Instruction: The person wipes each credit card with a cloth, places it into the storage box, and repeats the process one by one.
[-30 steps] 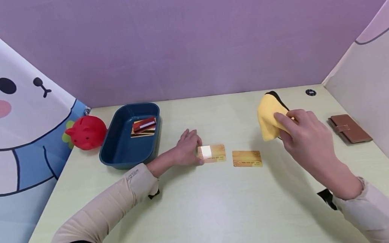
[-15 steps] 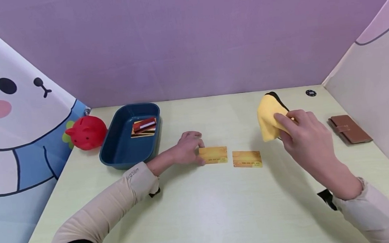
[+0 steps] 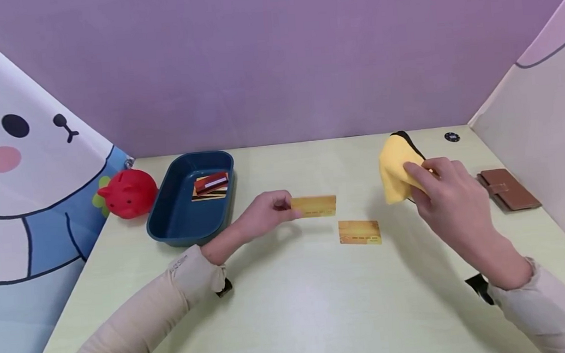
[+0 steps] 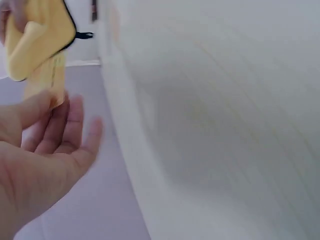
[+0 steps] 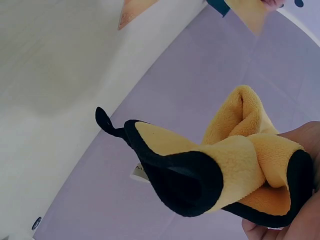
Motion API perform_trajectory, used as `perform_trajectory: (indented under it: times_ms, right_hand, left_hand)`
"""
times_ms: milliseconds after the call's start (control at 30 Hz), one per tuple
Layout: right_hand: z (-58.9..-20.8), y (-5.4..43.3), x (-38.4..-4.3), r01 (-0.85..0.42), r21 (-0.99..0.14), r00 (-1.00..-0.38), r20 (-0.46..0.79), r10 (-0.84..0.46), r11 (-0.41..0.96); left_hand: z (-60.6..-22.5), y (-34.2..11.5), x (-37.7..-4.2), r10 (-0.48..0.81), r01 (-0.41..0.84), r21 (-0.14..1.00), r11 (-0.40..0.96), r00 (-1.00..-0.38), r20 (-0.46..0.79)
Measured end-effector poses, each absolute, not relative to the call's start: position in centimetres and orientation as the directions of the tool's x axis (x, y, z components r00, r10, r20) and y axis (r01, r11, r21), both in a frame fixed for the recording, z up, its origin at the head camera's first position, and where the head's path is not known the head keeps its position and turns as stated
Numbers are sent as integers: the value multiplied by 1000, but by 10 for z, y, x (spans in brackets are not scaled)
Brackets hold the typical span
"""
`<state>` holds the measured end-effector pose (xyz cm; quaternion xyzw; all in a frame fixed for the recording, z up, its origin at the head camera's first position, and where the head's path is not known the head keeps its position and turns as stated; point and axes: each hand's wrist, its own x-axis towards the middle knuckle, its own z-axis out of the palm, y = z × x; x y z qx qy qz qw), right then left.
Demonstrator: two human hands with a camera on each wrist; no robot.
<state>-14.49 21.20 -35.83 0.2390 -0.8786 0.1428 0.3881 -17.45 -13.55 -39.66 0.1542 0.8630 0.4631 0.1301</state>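
Observation:
My left hand (image 3: 267, 215) pinches the left end of a gold bank card (image 3: 318, 206) between thumb and fingers, holding it above the table. In the left wrist view the same card (image 4: 51, 77) sticks out past the thumb, partly overlapped by the cloth. A second gold bank card (image 3: 359, 232) lies flat on the table, to the right and nearer. My right hand (image 3: 454, 208) grips a folded yellow cloth (image 3: 396, 168) with black edging, raised over the table. Up close in the right wrist view, the fluffy cloth (image 5: 235, 160) shows a black hanging loop and a small tag.
At the left stands a blue tray (image 3: 167, 223) with several cards (image 3: 211, 185) inside, a red one on top. A red piggy bank (image 3: 130, 194) sits beside it. Toward the right edge lie a brown wallet (image 3: 510, 189) and a black poker chip (image 3: 452, 137).
My left hand has picked up the left gold card from the table, raising it and moving it slightly right. My right hand with the cloth has barely moved.

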Motion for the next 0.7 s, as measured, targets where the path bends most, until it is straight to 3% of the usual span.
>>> perform_trajectory:
  times_ms: [100, 233, 400, 700]
  right_hand:
    - [-357, 210, -145, -533, -65, -569, 766, -300, 843]
    - [-354, 205, -147, -559, -45, -522, 795, -309, 828]
    - [-347, 192, -149, -623, 3, -451, 816, -362, 782]
    - [-335, 151, -151, -660, 145, -349, 810, -472, 737]
  left_hand:
    - [-385, -133, -171, 334, 80, 925, 373, -941, -53]
    - [-372, -128, -170, 244, 110, 957, 267, -969, 43]
    - [-361, -122, -169, 151, 195, 941, 278, -976, 158]
    - [-344, -97, -161, 152, 294, 905, 307, -954, 258]
